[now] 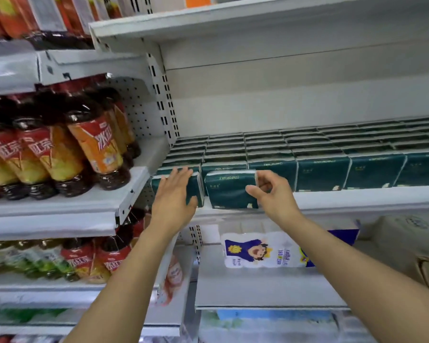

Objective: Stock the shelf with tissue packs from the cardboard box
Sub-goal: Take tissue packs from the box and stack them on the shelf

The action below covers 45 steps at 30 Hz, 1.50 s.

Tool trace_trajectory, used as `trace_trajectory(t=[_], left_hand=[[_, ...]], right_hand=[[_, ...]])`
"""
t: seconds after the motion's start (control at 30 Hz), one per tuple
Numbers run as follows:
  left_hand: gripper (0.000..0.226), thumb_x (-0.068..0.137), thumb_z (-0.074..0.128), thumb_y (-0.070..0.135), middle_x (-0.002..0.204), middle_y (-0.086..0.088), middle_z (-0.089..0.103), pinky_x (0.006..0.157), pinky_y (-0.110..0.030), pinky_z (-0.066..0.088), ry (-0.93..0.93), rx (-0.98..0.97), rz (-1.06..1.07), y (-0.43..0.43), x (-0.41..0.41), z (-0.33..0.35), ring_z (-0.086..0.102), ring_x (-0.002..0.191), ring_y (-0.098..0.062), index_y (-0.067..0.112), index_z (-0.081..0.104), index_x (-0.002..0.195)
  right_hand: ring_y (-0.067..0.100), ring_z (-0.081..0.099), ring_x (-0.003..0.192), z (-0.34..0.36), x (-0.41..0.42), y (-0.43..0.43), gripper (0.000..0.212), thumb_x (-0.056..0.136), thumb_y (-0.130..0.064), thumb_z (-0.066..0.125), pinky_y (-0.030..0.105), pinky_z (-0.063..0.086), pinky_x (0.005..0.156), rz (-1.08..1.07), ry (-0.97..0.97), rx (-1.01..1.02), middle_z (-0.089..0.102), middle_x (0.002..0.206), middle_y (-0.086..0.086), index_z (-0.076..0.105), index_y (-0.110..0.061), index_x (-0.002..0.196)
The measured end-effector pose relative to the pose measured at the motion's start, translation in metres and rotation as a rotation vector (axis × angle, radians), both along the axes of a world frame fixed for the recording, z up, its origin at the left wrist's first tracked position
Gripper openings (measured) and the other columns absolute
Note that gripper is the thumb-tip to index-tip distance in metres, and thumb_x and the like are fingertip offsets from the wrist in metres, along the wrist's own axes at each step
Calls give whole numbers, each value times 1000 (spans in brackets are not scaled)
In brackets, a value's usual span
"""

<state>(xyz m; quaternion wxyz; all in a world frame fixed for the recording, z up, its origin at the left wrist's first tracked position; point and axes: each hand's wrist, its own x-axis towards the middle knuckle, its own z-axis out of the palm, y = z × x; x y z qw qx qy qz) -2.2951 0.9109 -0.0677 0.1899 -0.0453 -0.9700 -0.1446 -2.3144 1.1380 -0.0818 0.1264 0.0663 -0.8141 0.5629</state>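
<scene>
Currently, two dark green packs upright at the white shelf (357,198) edge, left hand (174,195) flat, fingers straight, against left tissue pack (195,185), right hand (274,193) pinching right tissue pack (229,191) by its end, more rows behind.

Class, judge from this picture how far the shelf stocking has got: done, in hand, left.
Done: rows of green packs fill the shelf. In hand: the left hand presses flat on the end pack; the right hand pinches the neighbouring pack, both at the front edge. Left: seating these two; remaining stock is not visible.
</scene>
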Motion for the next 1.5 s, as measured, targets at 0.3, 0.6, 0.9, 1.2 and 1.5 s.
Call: trace_trajectory(t=[0.3,0.6,0.9,1.2,1.5], left_hand=[[69,93,58,27,159,6,20,113,-25,-5,7,62,-26,-5,-5,-4,8,148,-11,23,23,152],[69,94,57,30,159,3,22,117,-30,0,4,49,-17,-2,-3,-3,10,148,-14,22,22,152],[38,94,55,17,123,10,58,96,-30,48,218,460,-252,82,34,-2,55,111,-5,25,53,131],[29,92,58,10,97,11,69,76,-14,48,-215,733,-510,239,48,-49,61,82,1,33,60,110],[45,91,62,16,121,0,58,85,-23,45,-661,785,-436,408,77,-124,58,90,-5,17,48,133]], right_hand=[[4,53,76,-8,-13,-26,28,88,-16,70,12,42,65,-106,-14,29,52,89,-8,47,-19,105],[10,57,89,-9,-8,-22,32,87,-19,70,22,46,78,-109,-11,63,55,105,-2,48,-20,110],[3,56,81,-19,33,36,13,94,-17,59,13,44,69,-99,162,-43,62,93,-8,59,-23,105],[21,61,69,-52,81,180,19,91,-2,59,24,48,65,-254,75,-20,66,77,13,61,-20,88],[13,58,64,-100,137,353,13,91,-8,62,32,51,62,-334,-150,42,64,75,9,62,-21,89]])
